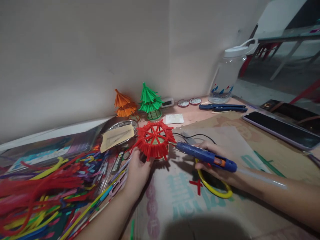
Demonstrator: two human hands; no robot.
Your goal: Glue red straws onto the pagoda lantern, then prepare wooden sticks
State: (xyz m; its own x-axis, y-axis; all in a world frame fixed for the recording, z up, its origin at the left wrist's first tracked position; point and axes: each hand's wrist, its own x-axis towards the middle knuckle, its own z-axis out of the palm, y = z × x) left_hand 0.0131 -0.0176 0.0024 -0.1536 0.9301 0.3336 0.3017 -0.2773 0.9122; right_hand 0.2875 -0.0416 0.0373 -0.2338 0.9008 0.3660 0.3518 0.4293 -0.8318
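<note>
My left hand point(140, 171) grips the near left side of a small round hut-like model point(155, 136), its red fringed roof made of pipe-cleaner pieces with spokes across an open top. In my right hand point(207, 156) is a blue glue gun point(206, 156), a clear glue stick point(261, 177) sticking out of its rear. The gun's nozzle points left and meets or nearly meets the roof's right edge; I cannot tell which. Under the right hand lies a yellow ring-shaped handle point(215, 191), partly hidden. Red scraps point(198, 186) lie crossed on the paper beside it.
Orange point(123, 104) and green point(150, 101) tiered models stand at the wall. Loose pipe cleaners point(45, 190) pile up at left. A paper-topped metal dish point(118, 135) sits behind my left hand. At right are a water bottle point(223, 76), a blue stapler-like tool point(222, 107) and a phone point(282, 130).
</note>
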